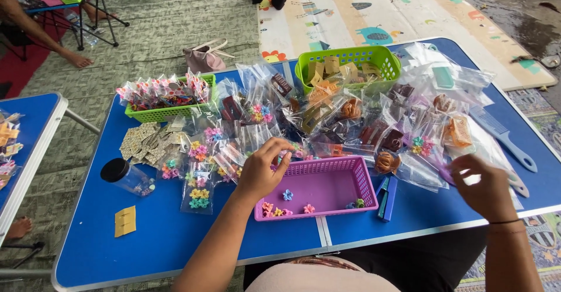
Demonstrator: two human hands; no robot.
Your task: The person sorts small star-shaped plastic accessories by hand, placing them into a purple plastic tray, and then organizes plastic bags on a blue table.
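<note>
My left hand (264,169) hovers at the left rim of a purple plastic basket (364,182), its fingertips pinched on a small clear packet. Inside the basket lie several tiny flower-shaped hair clips (287,195) in blue, pink and orange. My right hand (482,186) is raised at the right, fingers curled around the edge of a clear plastic bag (454,169). Between the hands spreads a heap of clear packets (327,122) holding hair clips and claw clips.
A blue folding table (175,233) carries two green baskets (349,55) (153,115) of clips, a blue comb (502,135), a blue stapler (388,197), a black-capped clear jar (125,176) and yellow card tags (125,221). Other people sit and stand at the far edge.
</note>
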